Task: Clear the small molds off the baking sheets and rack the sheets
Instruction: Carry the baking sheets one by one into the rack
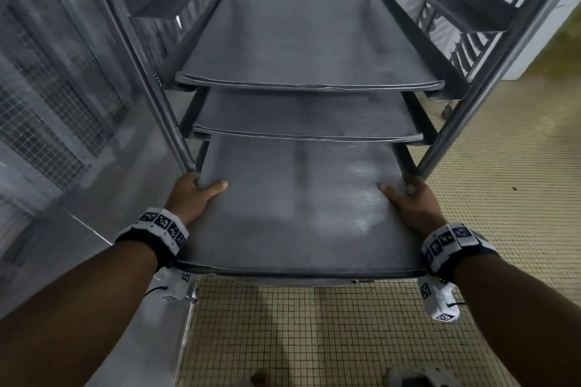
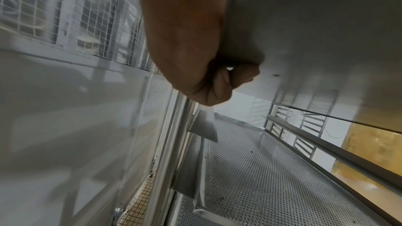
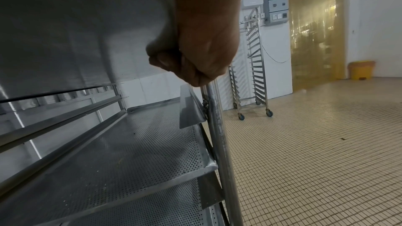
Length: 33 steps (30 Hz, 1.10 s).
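Observation:
A bare grey baking sheet [image 1: 298, 207] lies level, its far end inside the steel rack [image 1: 465, 122] and its near half sticking out toward me. My left hand [image 1: 198, 195] grips its left edge, thumb on top, fingers [image 2: 226, 82] curled underneath. My right hand [image 1: 408, 201] grips the right edge the same way, fingers [image 3: 165, 59] curled below. Two more bare sheets [image 1: 308, 34] [image 1: 305, 116] sit on the runners above. In the wrist views a perforated sheet [image 3: 130, 143] [image 2: 272, 169] lies on the level below. No molds are in view.
The rack's uprights [image 1: 185, 148] stand close beside both hands. A steel wall with mesh panels [image 1: 47, 122] runs along the left. Small-tiled floor [image 1: 345, 339] lies below. A second wheeled rack [image 3: 254, 75], a yellow strip curtain [image 3: 315, 28] and a yellow bin [image 3: 361, 70] stand farther right.

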### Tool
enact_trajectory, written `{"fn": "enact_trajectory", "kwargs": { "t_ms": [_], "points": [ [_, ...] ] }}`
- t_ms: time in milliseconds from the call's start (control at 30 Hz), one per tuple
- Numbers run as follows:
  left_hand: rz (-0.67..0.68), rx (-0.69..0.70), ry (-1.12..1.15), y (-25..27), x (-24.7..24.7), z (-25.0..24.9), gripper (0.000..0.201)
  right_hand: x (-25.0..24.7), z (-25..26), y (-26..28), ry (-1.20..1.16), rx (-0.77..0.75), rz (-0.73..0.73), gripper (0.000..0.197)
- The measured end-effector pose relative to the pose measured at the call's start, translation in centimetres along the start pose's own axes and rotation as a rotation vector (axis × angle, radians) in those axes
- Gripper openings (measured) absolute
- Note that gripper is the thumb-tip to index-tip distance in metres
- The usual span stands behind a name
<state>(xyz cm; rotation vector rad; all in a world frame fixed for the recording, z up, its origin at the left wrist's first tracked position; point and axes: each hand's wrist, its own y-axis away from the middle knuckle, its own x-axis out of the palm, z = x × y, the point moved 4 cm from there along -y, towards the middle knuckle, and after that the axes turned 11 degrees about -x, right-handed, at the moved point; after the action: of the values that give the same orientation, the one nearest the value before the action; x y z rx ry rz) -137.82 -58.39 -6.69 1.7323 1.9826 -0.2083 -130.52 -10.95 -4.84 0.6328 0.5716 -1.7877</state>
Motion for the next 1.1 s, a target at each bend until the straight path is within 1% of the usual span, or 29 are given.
{"fn": "enact_trajectory", "kwargs": {
  "t_ms": [100, 233, 267, 367, 400, 467, 500, 567, 600, 667, 733, 800, 933, 1033, 1100],
  "points": [
    [-0.008, -0.021, -0.038, 0.0, -0.1, -0.2, 0.03, -0.1, 0.3, 0.1, 0.025, 0.02, 0.013, 0.066],
    [0.026, -0.049, -0.108, 0.0, -0.6, 0.0, 0.047, -0.5, 0.5, 0.3, 0.095, 0.044, 0.02, 0.085],
    [0.049, -0.045, -0.114, 0.3, -0.5, -0.1, 0.047, -0.7, 0.7, 0.5, 0.104, 0.052, 0.029, 0.085],
    [0.155, -0.036, -0.091, 2.0, -0.7, 0.0, 0.031, -1.0, 0.6, 1.3, 0.109, 0.02, 0.089, 0.077],
    [0.198, -0.045, -0.085, 2.5, -0.9, 0.2, 0.029, -1.1, 0.4, 1.7, 0.096, 0.007, 0.107, 0.073],
    [0.254, -0.069, -0.085, 3.4, -1.5, 0.8, 0.037, -1.5, -0.1, 2.5, 0.054, 0.001, 0.145, 0.07],
    [0.264, -0.075, -0.096, 3.9, -1.8, 1.0, 0.039, -1.6, -0.4, 3.0, 0.043, 0.004, 0.163, 0.073],
    [0.228, -0.061, -0.133, 4.6, -2.6, 1.5, 0.045, -1.8, -0.5, 4.0, 0.051, 0.006, 0.185, 0.082],
    [0.205, -0.049, -0.15, 5.0, -2.8, 1.7, 0.053, -1.9, -0.5, 4.5, 0.066, 0.005, 0.189, 0.086],
    [0.18, -0.024, -0.194, 6.2, -2.9, 1.9, 0.06, -2.1, 0.0, 5.5, 0.103, -0.01, 0.189, 0.084],
    [0.13, 0.028, -0.323, 7.5, -2.8, 1.7, 0.066, -2.3, 0.7, 6.5, 0.138, -0.044, 0.189, 0.075],
    [0.097, 0.032, -0.475, 8.9, -2.5, 1.2, 0.073, -2.3, 1.8, 7.5, 0.198, -0.085, 0.22, 0.067],
    [0.124, 0.035, -0.76, 12.3, -1.2, -0.2, 0.079, -1.6, 3.7, 9.8, 0.292, -0.133, 0.318, 0.049],
    [0.147, 0.119, -0.95, 14.8, 0.6, -0.9, 0.078, -0.4, 4.6, 11.6, 0.434, -0.222, 0.351, 0.049],
    [0.182, 0.162, -1.008, 16.4, 2.1, -1.1, 0.083, 0.5, 5.0, 12.6, 0.515, -0.311, 0.35, 0.052]
  ]
}}
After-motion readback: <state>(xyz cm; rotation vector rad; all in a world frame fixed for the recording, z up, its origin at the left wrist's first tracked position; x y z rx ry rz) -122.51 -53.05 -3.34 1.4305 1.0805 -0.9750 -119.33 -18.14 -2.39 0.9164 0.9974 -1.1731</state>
